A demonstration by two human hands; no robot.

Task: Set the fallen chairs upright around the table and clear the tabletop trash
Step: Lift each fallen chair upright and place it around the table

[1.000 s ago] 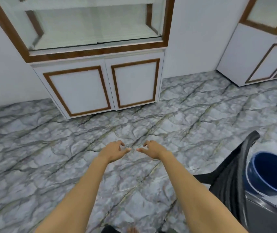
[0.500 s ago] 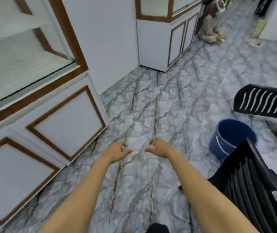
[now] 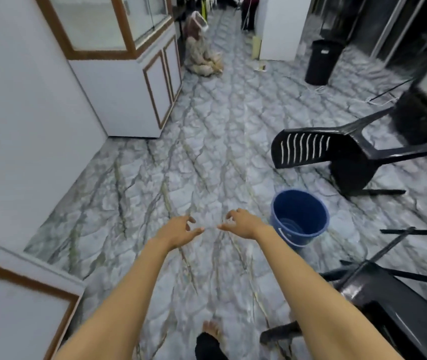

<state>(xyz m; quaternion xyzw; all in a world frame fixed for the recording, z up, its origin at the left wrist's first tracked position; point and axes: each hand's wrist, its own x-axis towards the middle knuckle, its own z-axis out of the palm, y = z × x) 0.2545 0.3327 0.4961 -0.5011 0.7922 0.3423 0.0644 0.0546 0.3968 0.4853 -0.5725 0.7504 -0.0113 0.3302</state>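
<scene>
We hold our left hand (image 3: 178,231) and right hand (image 3: 243,223) empty, each grip open, near the blue bucket (image 3: 299,218) and fallen chair (image 3: 337,154).

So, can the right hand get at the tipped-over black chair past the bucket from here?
Probably not yet. The right hand is empty, and the fallen chair lies well beyond it, past the blue bucket. Open floor leaves the way free, but a step closer looks needed.

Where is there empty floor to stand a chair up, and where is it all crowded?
The widest bare floor lies ahead of both hands, left hand and right hand, between the white cabinet and the blue bucket. It runs on up the middle toward the black bin. The right side is crowded: a tipped black chair, the bucket, and another dark chair near the right arm.
</scene>
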